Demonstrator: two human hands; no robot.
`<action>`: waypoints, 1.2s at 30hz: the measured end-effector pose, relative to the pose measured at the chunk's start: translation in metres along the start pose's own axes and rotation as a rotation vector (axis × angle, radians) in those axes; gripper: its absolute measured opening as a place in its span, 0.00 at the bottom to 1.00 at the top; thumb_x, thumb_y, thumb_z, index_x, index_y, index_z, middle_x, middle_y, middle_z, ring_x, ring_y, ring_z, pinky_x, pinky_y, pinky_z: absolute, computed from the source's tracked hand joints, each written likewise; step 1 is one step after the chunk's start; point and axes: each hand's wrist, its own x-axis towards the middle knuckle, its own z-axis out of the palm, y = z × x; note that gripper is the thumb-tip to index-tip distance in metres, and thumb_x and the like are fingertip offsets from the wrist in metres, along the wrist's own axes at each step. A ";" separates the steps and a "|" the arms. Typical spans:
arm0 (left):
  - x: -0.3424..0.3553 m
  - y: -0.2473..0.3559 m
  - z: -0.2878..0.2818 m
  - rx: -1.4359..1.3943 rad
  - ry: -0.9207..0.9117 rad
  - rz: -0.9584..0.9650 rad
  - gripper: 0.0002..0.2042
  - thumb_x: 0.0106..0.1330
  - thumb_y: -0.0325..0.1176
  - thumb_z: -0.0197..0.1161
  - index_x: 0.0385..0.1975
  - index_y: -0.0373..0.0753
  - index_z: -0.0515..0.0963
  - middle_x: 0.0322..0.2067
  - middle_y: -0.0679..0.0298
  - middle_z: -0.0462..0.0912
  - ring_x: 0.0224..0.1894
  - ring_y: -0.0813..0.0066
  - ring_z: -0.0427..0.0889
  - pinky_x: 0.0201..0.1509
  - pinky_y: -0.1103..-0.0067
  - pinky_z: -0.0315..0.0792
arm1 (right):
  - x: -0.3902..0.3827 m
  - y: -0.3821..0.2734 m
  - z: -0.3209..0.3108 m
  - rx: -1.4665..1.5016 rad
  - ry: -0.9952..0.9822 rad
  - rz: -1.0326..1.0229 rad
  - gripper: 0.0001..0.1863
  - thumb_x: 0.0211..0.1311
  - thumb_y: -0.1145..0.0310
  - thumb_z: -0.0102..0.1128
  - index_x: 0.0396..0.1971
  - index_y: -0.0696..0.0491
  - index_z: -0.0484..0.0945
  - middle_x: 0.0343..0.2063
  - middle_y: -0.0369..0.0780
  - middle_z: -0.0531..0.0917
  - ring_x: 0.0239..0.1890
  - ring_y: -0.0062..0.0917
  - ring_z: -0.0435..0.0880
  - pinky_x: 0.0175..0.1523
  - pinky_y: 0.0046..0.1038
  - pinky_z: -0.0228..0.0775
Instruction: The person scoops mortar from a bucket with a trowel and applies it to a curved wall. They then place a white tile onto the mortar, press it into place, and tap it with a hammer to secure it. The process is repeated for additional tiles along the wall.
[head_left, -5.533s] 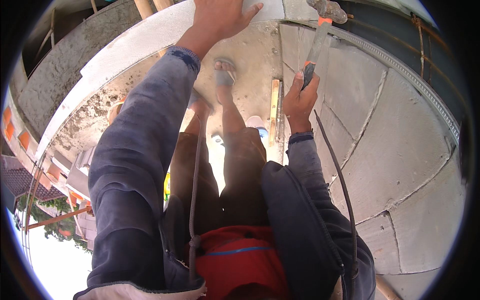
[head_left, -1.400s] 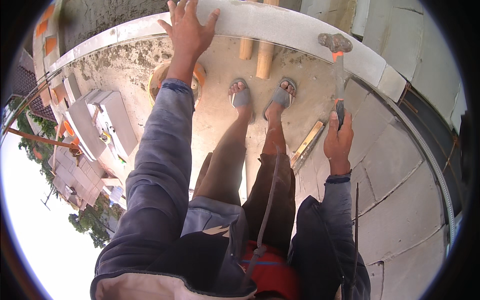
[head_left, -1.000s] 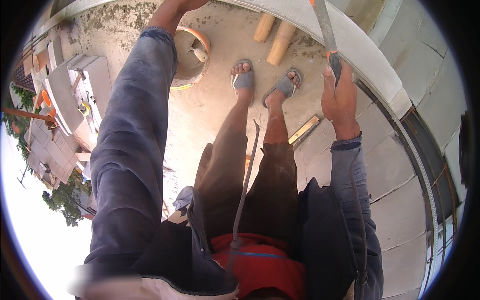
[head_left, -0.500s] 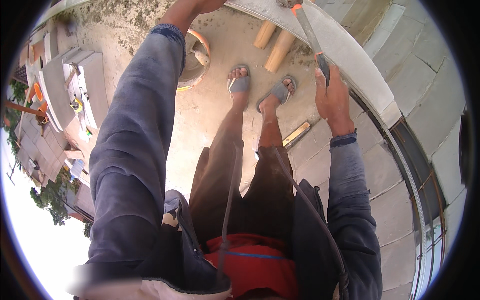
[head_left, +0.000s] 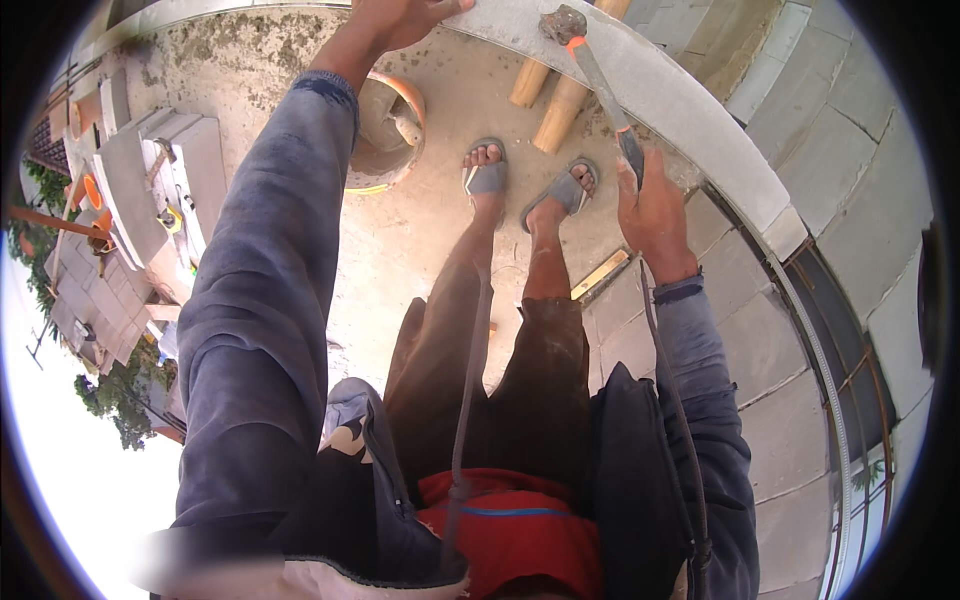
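My right hand (head_left: 657, 208) grips the dark handle of a hammer (head_left: 601, 92). The hammer's shaft is grey with orange bands, and its crusted head (head_left: 563, 26) lies over a long pale grey block (head_left: 705, 130). Whether the head touches the block or hovers just above it, I cannot tell. At the top edge my left hand (head_left: 400, 22) reaches to the block's left part, one digit stretched out along its edge. The rest of its fingers run out of the picture. It appears to rest there rather than grasp anything.
Below my left forearm stands an orange-rimmed bucket (head_left: 410, 98) with grey mix and a tool inside. Two round wooden posts (head_left: 560, 110) lie under the block. A level-like bar (head_left: 603, 272) is by my right foot. Stacked grey blocks (head_left: 140, 190) with tools stand left. Steel bars (head_left: 850, 365) run at right.
The view has shifted, so the block, hammer head and bucket sit lower in the picture. My right hand with the hammer has come slightly left. More of my left hand shows.
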 end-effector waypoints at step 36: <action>-0.022 0.093 0.041 0.118 0.390 0.335 0.32 0.71 0.57 0.68 0.71 0.47 0.78 0.77 0.49 0.66 0.81 0.38 0.57 0.81 0.34 0.39 | -0.138 0.108 -0.017 0.206 0.424 0.274 0.20 0.82 0.60 0.57 0.63 0.58 0.75 0.35 0.45 0.85 0.36 0.33 0.85 0.47 0.38 0.77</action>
